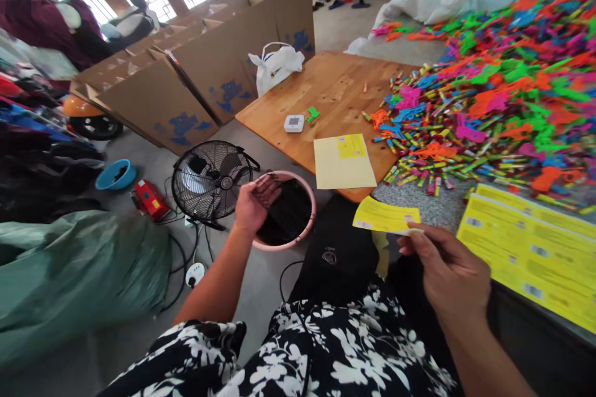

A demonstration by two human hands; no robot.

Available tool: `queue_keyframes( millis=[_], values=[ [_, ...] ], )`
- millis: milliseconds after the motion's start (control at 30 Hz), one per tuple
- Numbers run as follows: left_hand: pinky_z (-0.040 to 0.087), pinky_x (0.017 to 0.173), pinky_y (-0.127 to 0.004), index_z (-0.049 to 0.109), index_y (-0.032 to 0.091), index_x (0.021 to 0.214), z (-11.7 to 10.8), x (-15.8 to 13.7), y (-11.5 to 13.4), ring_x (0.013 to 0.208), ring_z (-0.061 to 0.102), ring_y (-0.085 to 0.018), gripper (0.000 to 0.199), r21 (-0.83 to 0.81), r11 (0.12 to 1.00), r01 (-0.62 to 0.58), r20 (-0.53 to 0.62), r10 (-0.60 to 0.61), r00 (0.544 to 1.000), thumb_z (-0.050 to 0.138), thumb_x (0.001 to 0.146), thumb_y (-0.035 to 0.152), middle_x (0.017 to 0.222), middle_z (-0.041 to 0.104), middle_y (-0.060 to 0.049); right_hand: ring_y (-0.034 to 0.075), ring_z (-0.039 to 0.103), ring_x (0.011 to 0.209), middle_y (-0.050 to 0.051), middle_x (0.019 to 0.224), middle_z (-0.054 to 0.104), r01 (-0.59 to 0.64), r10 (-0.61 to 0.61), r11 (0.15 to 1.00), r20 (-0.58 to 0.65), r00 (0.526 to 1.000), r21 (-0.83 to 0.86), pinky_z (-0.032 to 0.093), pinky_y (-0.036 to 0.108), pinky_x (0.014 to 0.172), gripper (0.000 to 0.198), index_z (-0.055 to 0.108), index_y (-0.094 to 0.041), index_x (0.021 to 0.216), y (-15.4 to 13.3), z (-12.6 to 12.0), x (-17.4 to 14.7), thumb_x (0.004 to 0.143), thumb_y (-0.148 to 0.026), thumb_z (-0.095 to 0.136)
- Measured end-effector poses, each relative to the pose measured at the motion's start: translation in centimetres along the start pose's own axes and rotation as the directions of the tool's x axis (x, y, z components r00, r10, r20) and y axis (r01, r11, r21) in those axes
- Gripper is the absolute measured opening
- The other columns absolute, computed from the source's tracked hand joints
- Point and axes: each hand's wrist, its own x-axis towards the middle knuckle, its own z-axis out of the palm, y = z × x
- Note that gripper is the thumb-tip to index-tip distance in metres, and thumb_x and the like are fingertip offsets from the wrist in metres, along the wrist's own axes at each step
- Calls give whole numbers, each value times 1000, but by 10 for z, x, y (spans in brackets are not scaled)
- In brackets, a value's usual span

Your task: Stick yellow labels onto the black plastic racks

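Note:
My right hand (451, 263) pinches a yellow printed label (386, 216) between thumb and fingers, above my lap and just off the table's front edge. The label curves slightly, with a barcode at its left end. My left hand (256, 201) is open and empty, its fingers stretched out over a pink-rimmed bucket (311, 223) with a dark lining. On the wooden table (339, 87) lies a cream sheet (342, 167) with one yellow label at its upper right corner. Sheets of yellow labels (526, 254) lie to the right of my right hand.
A heap of colourful plastic toy guns (512, 87) and small tubes (433, 155) covers the right side. A white device (293, 123) and a green toy piece (312, 115) lie on the table. A black fan (214, 183), cardboard boxes (209, 68) and a green sack (84, 279) stand leftward.

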Motion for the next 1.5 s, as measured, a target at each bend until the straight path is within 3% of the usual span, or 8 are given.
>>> queue_keyframes(
  millis=[167,233,300,400,500,633,1000,1500],
  values=[
    [58,99,-44,74,14,96,80,-40,-61,126,67,-33,32,-260,945,200,136,-169,976,53,81,32,126,75,-15,16,73,79,3,99,75,174,-174,983,0,985,-50,61,30,72,16,77,-25,109,-9,31,-9,95,-31,72],
    [60,94,-45,72,15,89,103,-53,-78,129,65,-35,28,-335,895,295,218,-230,948,54,83,36,133,72,-16,17,74,90,3,103,75,313,-317,935,6,949,-165,62,33,82,17,76,-26,112,-10,32,-10,95,-25,72],
    [60,92,-43,71,15,87,120,-61,-87,128,65,-36,29,-364,861,356,284,-262,922,56,84,39,133,71,-17,18,74,94,3,103,76,453,-470,842,16,883,-293,61,34,89,22,75,-26,115,-10,28,-8,94,-18,73],
    [55,100,-43,73,15,101,140,-67,-89,121,69,-32,33,-367,877,312,299,-206,932,58,85,40,122,76,-17,18,74,93,4,102,77,571,-609,702,57,791,-426,60,33,91,31,73,-24,119,-9,19,-4,91,-12,75],
    [51,106,-43,71,19,116,155,-68,-90,115,71,-28,42,-367,915,167,251,-76,965,55,90,47,112,77,-12,19,74,91,4,101,77,579,-638,661,50,769,-478,61,33,90,34,73,-24,120,-8,15,-2,90,-10,76],
    [52,104,-43,72,20,114,165,-67,-96,106,73,-26,52,-403,910,95,182,-22,983,49,94,61,107,77,-11,18,74,91,5,101,76,599,-646,647,77,759,-472,61,33,89,36,72,-23,122,-7,21,-3,89,-9,76],
    [51,102,-45,72,19,109,168,-72,-98,106,72,-28,54,-405,903,146,188,-74,979,48,94,66,105,77,-12,19,74,95,6,103,76,652,-666,611,154,730,-448,62,34,90,38,70,-23,125,-6,33,-3,91,-9,74],
    [52,106,-54,70,20,110,168,-72,-97,114,71,-31,53,-380,913,151,200,-78,977,47,94,65,110,77,-12,20,74,95,8,104,77,629,-618,657,182,765,-416,61,35,92,28,73,-20,120,6,33,-6,93,-13,72]
  ],
)
